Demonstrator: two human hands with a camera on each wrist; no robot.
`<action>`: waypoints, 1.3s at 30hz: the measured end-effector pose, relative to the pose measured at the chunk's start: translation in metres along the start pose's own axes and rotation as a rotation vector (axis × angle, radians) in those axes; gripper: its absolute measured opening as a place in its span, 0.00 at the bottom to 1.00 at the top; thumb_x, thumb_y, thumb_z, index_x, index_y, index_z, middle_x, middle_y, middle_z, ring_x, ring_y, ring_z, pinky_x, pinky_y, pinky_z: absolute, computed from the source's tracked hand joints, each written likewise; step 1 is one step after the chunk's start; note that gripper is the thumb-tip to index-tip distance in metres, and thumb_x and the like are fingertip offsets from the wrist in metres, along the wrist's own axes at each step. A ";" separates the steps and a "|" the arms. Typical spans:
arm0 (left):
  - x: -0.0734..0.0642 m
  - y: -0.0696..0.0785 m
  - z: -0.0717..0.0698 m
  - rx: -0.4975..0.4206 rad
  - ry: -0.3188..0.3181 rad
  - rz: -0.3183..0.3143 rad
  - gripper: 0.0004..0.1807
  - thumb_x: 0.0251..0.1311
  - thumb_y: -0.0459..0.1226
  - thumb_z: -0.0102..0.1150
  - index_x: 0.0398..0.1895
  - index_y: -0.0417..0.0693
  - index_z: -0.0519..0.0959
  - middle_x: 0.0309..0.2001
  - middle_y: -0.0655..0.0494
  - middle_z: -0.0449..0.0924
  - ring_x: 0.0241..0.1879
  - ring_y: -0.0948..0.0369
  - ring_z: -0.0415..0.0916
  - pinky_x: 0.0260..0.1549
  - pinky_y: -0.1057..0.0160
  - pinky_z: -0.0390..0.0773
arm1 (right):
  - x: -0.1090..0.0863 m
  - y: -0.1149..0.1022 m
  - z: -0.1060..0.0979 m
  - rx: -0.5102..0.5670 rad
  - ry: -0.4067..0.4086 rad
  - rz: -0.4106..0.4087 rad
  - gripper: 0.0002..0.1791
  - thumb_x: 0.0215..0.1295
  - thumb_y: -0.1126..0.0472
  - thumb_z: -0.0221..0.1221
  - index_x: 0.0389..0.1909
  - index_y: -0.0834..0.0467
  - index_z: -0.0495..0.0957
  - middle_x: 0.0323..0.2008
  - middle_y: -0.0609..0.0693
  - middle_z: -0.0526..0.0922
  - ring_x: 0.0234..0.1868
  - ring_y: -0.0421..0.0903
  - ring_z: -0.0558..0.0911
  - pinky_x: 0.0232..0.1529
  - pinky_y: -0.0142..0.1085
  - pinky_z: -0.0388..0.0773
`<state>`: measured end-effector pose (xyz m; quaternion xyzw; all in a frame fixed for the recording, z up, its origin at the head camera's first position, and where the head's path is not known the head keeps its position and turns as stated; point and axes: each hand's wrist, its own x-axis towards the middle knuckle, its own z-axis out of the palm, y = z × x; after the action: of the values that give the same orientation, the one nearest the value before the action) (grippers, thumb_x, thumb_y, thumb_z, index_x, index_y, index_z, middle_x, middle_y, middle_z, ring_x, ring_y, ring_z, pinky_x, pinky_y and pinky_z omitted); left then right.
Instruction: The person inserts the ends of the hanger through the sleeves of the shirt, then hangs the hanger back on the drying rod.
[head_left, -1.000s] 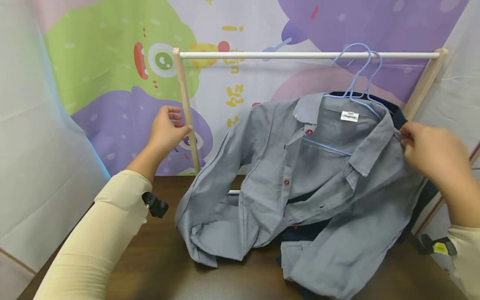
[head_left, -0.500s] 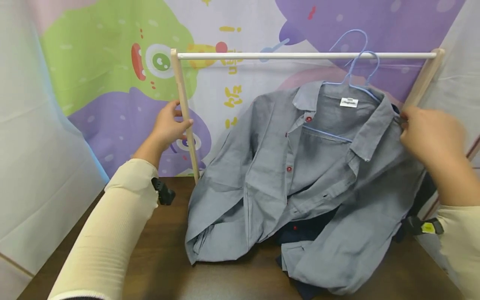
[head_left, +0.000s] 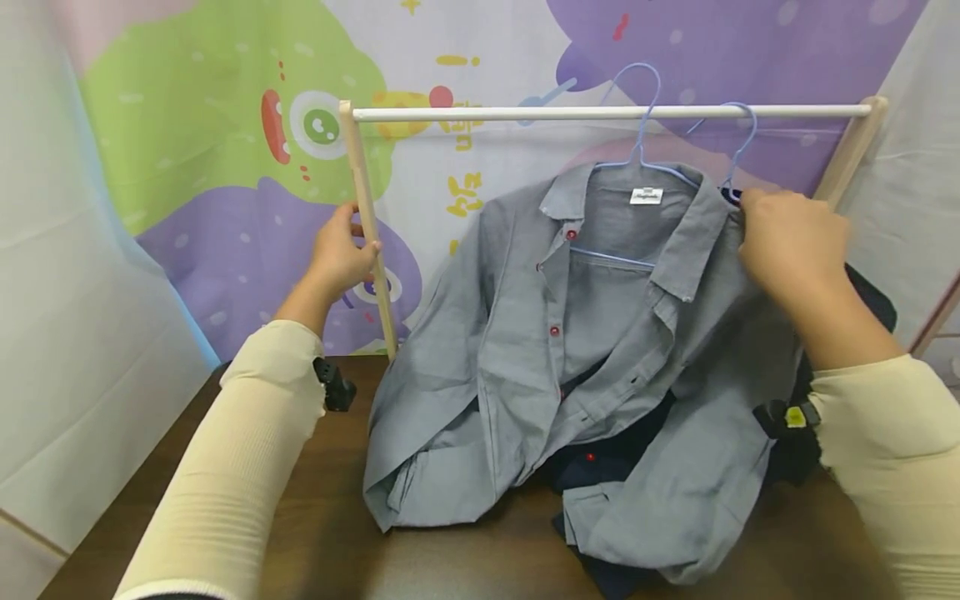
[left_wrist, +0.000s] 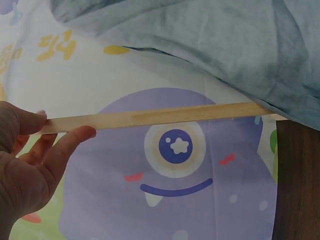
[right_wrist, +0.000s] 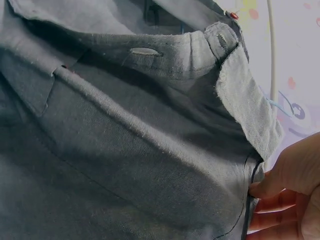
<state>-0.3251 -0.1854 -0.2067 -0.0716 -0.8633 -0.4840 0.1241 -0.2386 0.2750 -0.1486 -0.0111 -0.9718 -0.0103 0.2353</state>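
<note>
My left hand point(head_left: 341, 254) grips the left wooden post point(head_left: 362, 171) of a clothes rack, thumb and fingers either side of it in the left wrist view. With my right hand point(head_left: 795, 242) I pinch the shoulder of a grey shirt point(head_left: 517, 333), as the right wrist view also shows. Unbuttoned at the front, with red buttons, the shirt hangs on a light blue wire hanger point(head_left: 641, 140). That hanger's hook rises above the white rod point(head_left: 487, 113) and overlaps it. Behind the grey shirt is a dark navy garment point(head_left: 870, 300), partly hidden.
A second blue hanger point(head_left: 752, 129) hooks over the rod toward the right, above the navy garment. The rack stands on a brown wooden table point(head_left: 300, 533). A cartoon-printed cloth point(head_left: 247, 217) covers the wall behind.
My right hand has lifted the grey shirt, then carried it left with its hanger, apart from the second hanger. My left hand has closed from beside the post onto it.
</note>
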 end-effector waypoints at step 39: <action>-0.007 -0.012 0.000 -0.010 0.097 0.060 0.31 0.67 0.31 0.55 0.72 0.40 0.59 0.61 0.36 0.71 0.57 0.45 0.74 0.32 0.64 0.83 | -0.032 -0.009 0.049 0.188 0.316 -0.125 0.13 0.60 0.69 0.54 0.46 0.67 0.77 0.40 0.69 0.78 0.36 0.73 0.76 0.27 0.66 0.69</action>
<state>-0.3216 -0.1918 -0.2180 -0.0745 -0.8513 -0.4872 0.1799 -0.2331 0.2668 -0.2064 0.0729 -0.9183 0.0645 0.3837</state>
